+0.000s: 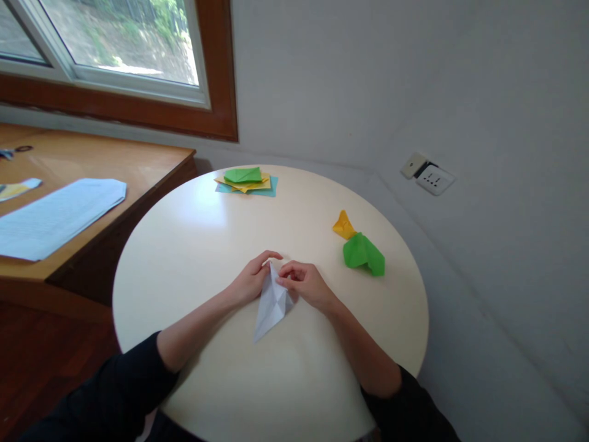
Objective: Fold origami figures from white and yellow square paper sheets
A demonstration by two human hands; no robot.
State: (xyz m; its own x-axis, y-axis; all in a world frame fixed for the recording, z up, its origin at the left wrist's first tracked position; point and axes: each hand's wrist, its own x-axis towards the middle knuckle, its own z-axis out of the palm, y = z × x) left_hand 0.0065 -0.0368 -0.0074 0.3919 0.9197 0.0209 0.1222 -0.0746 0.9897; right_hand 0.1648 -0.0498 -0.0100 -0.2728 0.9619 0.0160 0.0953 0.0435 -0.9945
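Note:
A sheet of white origami paper (272,307), folded into a pointed, kite-like shape with creases across its middle, is between my hands over the round table. My left hand (251,279) grips its upper left edge, with the index finger reaching over the far tip. On the right side, my right hand (306,283) pinches the paper's upper edge between thumb and fingers. One long point of the paper extends toward me, and a small flap sticks out at the right below my right hand.
On the white round table (202,362), a folded green paper (363,253) and a folded yellow paper (344,226) lie to the right. A stack of coloured papers (246,180) rests at the far edge. Printed sheets (64,215) lie on a wooden desk (151,161) at left. A wall socket (435,178) is at right.

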